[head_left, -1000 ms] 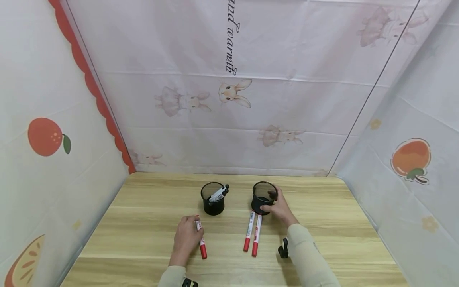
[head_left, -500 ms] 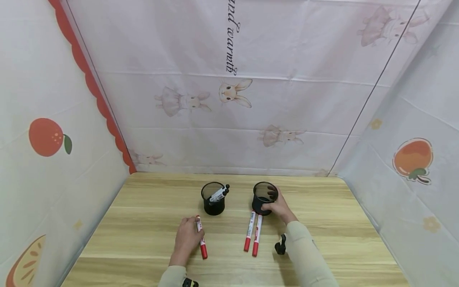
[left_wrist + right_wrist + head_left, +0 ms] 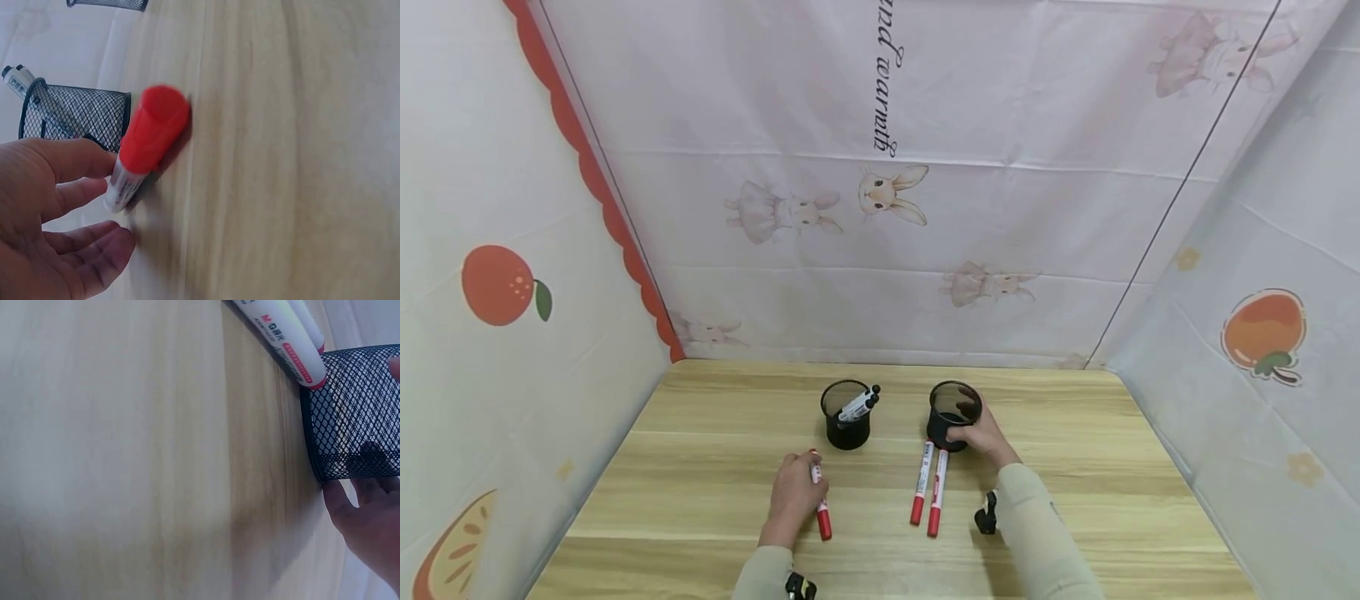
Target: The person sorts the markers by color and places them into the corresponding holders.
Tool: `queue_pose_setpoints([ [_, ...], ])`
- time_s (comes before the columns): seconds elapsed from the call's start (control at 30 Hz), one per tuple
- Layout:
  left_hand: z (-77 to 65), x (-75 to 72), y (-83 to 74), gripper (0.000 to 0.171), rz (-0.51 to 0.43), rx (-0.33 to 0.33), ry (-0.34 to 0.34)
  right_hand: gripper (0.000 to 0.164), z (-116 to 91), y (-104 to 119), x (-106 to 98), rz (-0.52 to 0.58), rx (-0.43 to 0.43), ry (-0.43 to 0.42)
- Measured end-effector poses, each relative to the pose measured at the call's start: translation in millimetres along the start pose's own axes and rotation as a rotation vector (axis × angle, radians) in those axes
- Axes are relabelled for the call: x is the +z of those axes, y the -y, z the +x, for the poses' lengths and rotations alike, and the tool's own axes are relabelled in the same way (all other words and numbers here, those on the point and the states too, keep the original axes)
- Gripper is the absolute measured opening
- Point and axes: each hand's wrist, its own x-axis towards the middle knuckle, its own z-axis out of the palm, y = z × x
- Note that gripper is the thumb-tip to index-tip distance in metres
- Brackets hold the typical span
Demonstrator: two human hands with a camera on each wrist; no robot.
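At the left front, my left hand [image 3: 793,492] pinches a white marker [image 3: 823,523] with a red cap, thumb on one side and fingers on the other. In the left wrist view the red cap [image 3: 153,128] points toward the camera, close over the wood. My right hand [image 3: 988,437] grips the right black mesh pen cup [image 3: 936,426] from its right side, thumb in front and fingers behind. That cup stands upright with nothing visible inside. Two more red-capped markers, one [image 3: 922,483] beside the other [image 3: 937,493], lie on the table with their tail ends at its base.
A second black mesh pen cup [image 3: 847,435] stands left of the gripped one, holding black-and-white markers [image 3: 856,407] that lean right. The wooden table [image 3: 700,467] is bounded by a patterned cloth backdrop [image 3: 820,317] behind and at both sides.
The left hand and its marker have shifted very slightly, with the sleeve a little farther forward. The right hand keeps its grip on the cup, and the loose markers stay put.
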Motion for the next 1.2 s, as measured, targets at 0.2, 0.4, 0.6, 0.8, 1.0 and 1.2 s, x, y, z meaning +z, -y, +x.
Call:
queue_pose_setpoints([
  [0.2,1.9,2.5,3.2,0.037,0.018,0.051,-0.021,0.09,-6,14,1,0.049,0.006,0.032],
  [0.4,2.5,2.4,3.7,0.037,0.01,0.062,-0.03,0.089,-13,26,0,0.036,0.007,0.056],
  [0.6,0.1,-4.4,-9.8,0.04,-0.055,0.099,-0.084,0.089,-10,15,-4,0.042,0.03,0.038],
  [0.8,2.8,-14.9,-24.6,0.041,-0.129,0.125,-0.142,0.089,0,-2,-7,-0.007,0.004,0.016],
  [1.0,-1.0,-15.0,-26.7,0.043,-0.189,0.071,-0.137,0.09,-2,4,-6,-0.002,0.017,0.046],
  [1.2,-3.3,-17.1,-32.8,0.059,-0.295,0.043,-0.162,0.088,-14,25,1,0.024,0.015,0.062],
])
